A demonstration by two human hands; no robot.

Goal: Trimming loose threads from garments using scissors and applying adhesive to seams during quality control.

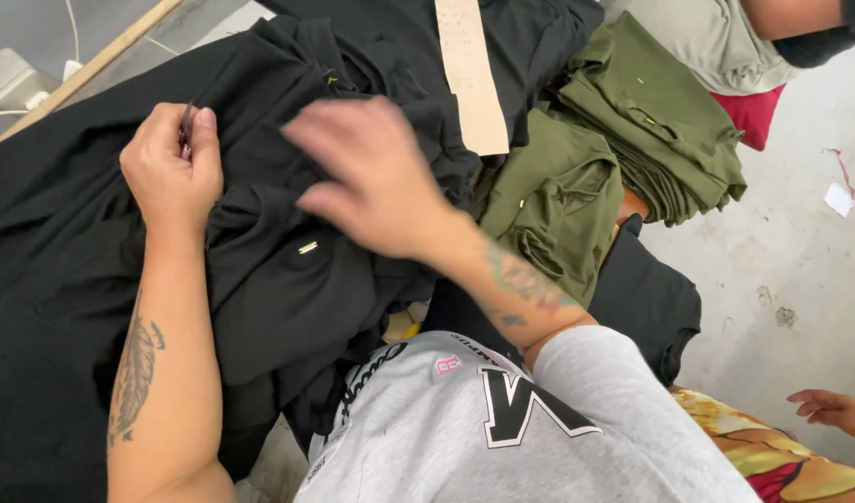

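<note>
While the black garment [287,279] lies bunched directly under and between both hands, its folds reach from the left wrist across to the right forearm. A small pale rectangular tag [308,247] sits on the cloth between the hands, just below the right palm. Beyond the right hand's fingertips a long tan paper strip [471,79] with handwriting rests on more black fabric, and to the right of that hand lie stacked olive green garments [632,130]. The left hand [171,172] is closed, pinching a small dark tool [186,129] between thumb and fingers above the cloth. The right hand [376,177] is spread open, blurred, palm down over the garment; whether it touches is unclear.
</note>
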